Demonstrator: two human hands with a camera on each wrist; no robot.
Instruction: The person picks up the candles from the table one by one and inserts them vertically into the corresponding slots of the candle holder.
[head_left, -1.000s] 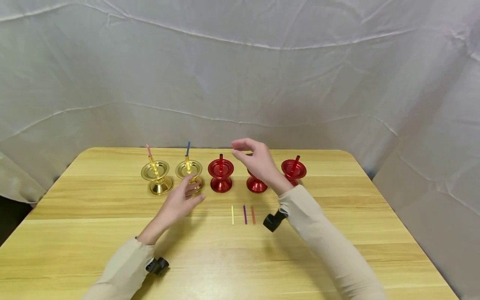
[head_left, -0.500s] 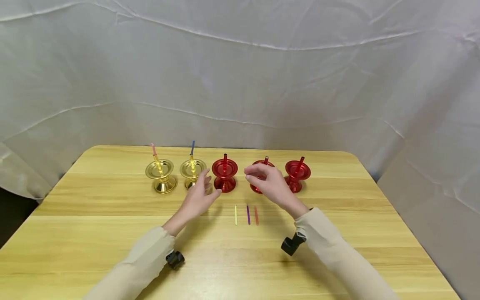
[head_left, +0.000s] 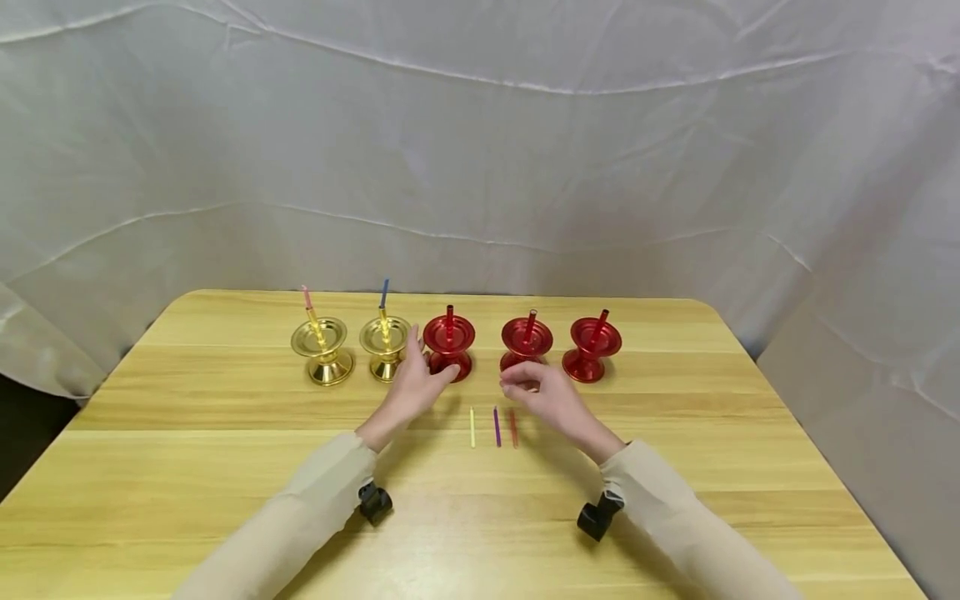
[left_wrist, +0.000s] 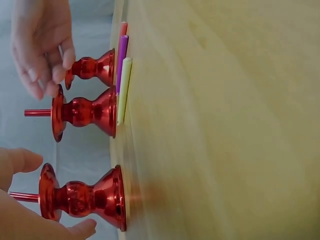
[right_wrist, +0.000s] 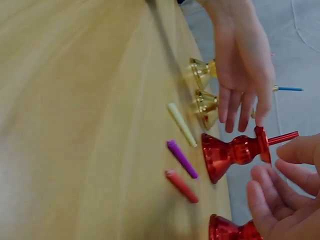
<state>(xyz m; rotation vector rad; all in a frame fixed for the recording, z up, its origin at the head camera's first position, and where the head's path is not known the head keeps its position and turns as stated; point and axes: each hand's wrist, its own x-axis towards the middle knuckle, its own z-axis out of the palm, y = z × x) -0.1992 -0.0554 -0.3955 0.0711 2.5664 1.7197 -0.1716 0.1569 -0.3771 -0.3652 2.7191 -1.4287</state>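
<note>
My left hand (head_left: 408,383) reaches to the leftmost red candle holder (head_left: 459,340), thumb and fingers spread at either side of its stem. In the left wrist view a gap shows between those fingertips and that holder (left_wrist: 77,198). My right hand (head_left: 557,404) hovers in front of the middle red holder (head_left: 517,337), fingers loosely bent and holding nothing. Just left of and below its fingertips lie three thin candles: yellow (head_left: 472,427), purple (head_left: 497,427) and orange-red (head_left: 513,427). Each red holder has an upright tube with no candle in it.
Two gold candle holders stand at the left, one with a pink candle (head_left: 307,297) and one with a blue candle (head_left: 385,293). A third red holder (head_left: 585,364) stands at the right. Behind the wooden table (head_left: 465,533) hangs a pale cloth (head_left: 480,150).
My left hand has moved right, from the second gold holder to the leftmost red holder. My right hand has come down and nearer from above the red holders toward the loose candles.
</note>
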